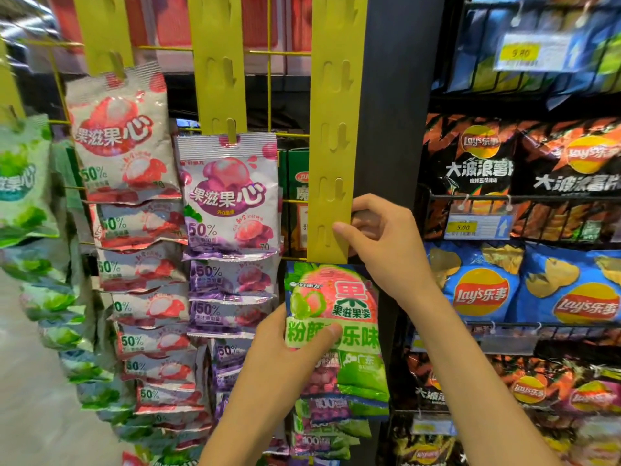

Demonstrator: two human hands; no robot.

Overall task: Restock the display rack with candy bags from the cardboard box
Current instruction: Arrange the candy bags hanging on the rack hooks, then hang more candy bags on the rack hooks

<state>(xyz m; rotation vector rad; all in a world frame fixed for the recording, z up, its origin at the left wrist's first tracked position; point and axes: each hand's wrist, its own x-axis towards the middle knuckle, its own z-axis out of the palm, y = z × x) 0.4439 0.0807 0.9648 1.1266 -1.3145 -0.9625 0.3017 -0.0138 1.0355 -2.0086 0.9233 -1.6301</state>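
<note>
The display rack (279,52), a yellow wire grid hung with long yellow strips, looks well on its way to being restocked. The left strip (100,28) carries a full column of white-and-red candy bags (121,136), and the middle strip (218,62) a column of purple candy bags (232,196) that starts one tab lower. The right strip (331,146) is the unfinished one: green and purple bags (329,408) overlap along its lower part, while several tabs above the hands stand bare, so I judge these are what is left to fill. The cardboard box is out of view, so how much stock remains cannot be told.

The green candy bag (339,307) now being hung sits with its top edge right at the lower visible end of the right strip, in front of the bags already there. Whether its hole has caught a tab cannot be made out. The left hand (285,358) grips this bag from the lower left, thumb across the printed front and fingers behind. The right hand (386,240), just above and to the right of the bag, pinches the edge of the right strip, thumb on its front and fingers curled behind, apparently steadying it beside the lowest bare tab (324,235)
</note>
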